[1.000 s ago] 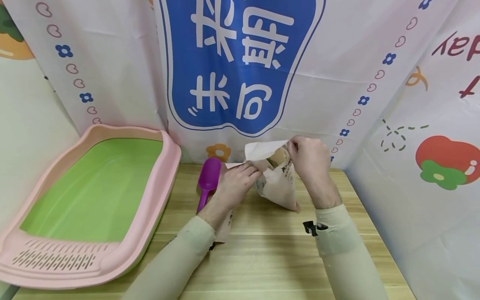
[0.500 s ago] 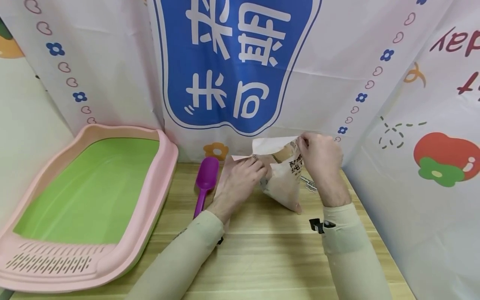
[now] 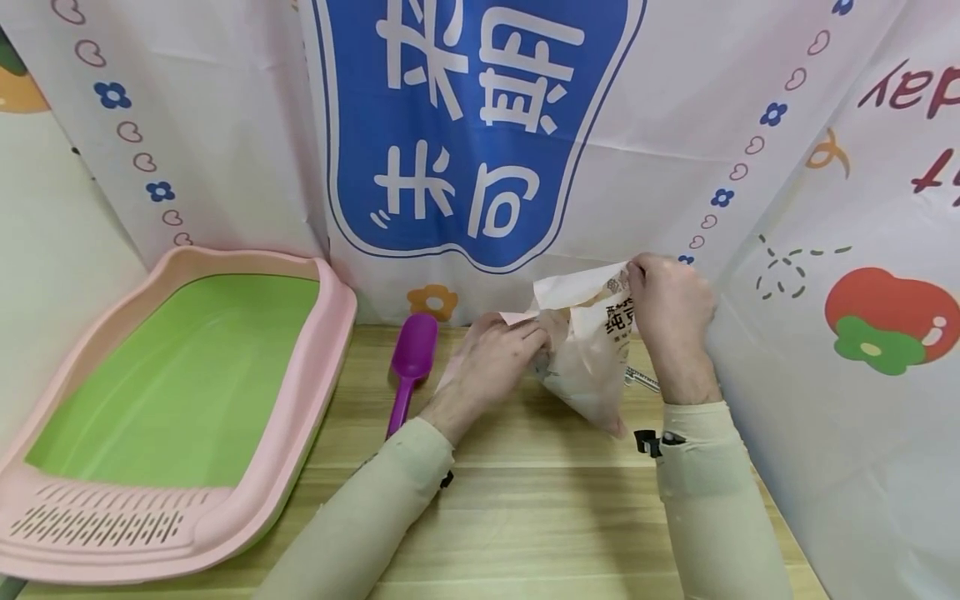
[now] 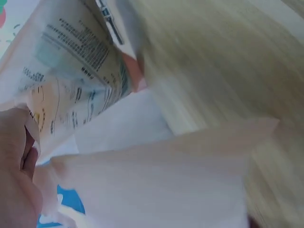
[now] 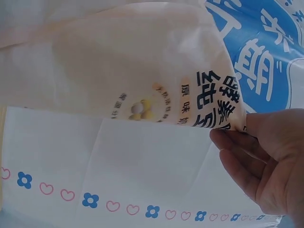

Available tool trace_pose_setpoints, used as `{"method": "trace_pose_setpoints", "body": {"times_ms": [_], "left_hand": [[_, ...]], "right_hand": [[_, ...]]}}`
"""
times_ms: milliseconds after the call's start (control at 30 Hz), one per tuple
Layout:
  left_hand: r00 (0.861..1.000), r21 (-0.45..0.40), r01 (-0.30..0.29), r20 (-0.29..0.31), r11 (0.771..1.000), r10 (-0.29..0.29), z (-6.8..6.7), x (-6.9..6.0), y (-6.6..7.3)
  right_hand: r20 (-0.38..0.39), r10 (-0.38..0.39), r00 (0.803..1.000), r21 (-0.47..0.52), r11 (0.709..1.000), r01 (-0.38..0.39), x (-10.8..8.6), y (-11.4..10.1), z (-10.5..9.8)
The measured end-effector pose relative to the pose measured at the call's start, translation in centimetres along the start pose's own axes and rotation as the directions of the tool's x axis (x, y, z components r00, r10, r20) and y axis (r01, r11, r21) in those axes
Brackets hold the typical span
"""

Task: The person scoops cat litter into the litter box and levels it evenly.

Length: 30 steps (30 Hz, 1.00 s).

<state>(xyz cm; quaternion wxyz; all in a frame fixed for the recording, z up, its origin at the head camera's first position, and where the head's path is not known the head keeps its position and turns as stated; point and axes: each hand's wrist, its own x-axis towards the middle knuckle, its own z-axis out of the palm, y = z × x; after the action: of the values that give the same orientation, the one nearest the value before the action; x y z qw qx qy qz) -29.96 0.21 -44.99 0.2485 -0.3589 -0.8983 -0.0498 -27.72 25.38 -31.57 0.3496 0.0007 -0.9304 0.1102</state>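
A pale printed bag with black lettering hangs between both hands, tilted, its top gaping a little. My left hand pinches the left side of its mouth, and in the left wrist view the thumb and a finger hold the film. With thumb and fingertips my right hand grips the upper right corner, drawn out taut. Small print covers the bag's side in the left wrist view. A pale pinkish sheet extends below the left hand; its join to the bag cannot be told. The bag's contents are hidden.
On the left stands a pink-rimmed litter tray with a green bottom. A purple scoop lies on the wooden table between tray and left hand. Behind the bag is a small silvery serrated piece. Printed curtains enclose the table.
My right hand has moved right and slightly up, pulling the bag's corner along. The left hand has shifted right with it, and the bag is stretched wider, showing more of its black lettering.
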Motion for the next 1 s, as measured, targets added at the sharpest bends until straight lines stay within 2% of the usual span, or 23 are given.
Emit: {"method": "trace_pose_setpoints", "body": {"times_ms": [33,67,100,133,300,400,533,633,833,1000], "left_hand": [[1.0,0.058,0.0,0.019,0.998,-0.001,-0.2,0.1,0.1],[1.0,0.058,0.009,0.03,0.998,-0.01,-0.4,0.1,0.2],[1.0,-0.053,0.021,0.012,0.998,-0.02,-0.6,0.3,0.2],[1.0,-0.087,0.026,-0.004,0.996,-0.026,-0.8,0.4,0.1],[0.993,-0.156,-0.018,-0.121,0.988,-0.001,-1.7,0.3,-1.0],[0.986,-0.207,-0.039,-0.165,0.978,0.004,-2.1,0.0,-1.8],[0.983,-0.308,0.002,-0.172,0.951,-0.058,-2.4,-0.5,-2.6],[0.978,-0.37,0.035,-0.178,0.928,-0.108,-2.5,-0.8,-3.0],[0.97,-0.419,0.045,-0.198,0.907,-0.14,-2.9,-1.2,-3.3],[0.959,-0.455,0.122,-0.173,0.882,-0.222,-3.3,-1.4,-3.2]], "right_hand": [[0.001,-0.002,1.0,0.0,1.0,0.002,0.0,0.1,0.0],[0.003,-0.004,1.0,0.001,1.0,0.004,0.0,0.1,0.0],[0.006,-0.007,1.0,0.004,1.0,0.007,0.0,0.1,0.0],[0.006,-0.015,1.0,0.006,1.0,0.015,-0.1,0.1,0.0],[0.007,-0.102,0.995,0.01,0.995,0.102,-0.5,-0.6,0.2],[0.047,-0.129,0.99,0.03,0.991,0.128,-1.0,-1.1,0.2],[0.116,-0.101,0.988,0.045,0.994,0.096,-1.4,-1.5,0.2],[0.137,-0.081,0.987,0.043,0.996,0.076,-1.4,-1.6,0.1],[0.15,-0.088,0.985,0.063,0.995,0.079,-1.5,-1.7,-0.3],[0.139,-0.099,0.985,0.085,0.993,0.087,-1.6,-1.2,-0.3]]}}
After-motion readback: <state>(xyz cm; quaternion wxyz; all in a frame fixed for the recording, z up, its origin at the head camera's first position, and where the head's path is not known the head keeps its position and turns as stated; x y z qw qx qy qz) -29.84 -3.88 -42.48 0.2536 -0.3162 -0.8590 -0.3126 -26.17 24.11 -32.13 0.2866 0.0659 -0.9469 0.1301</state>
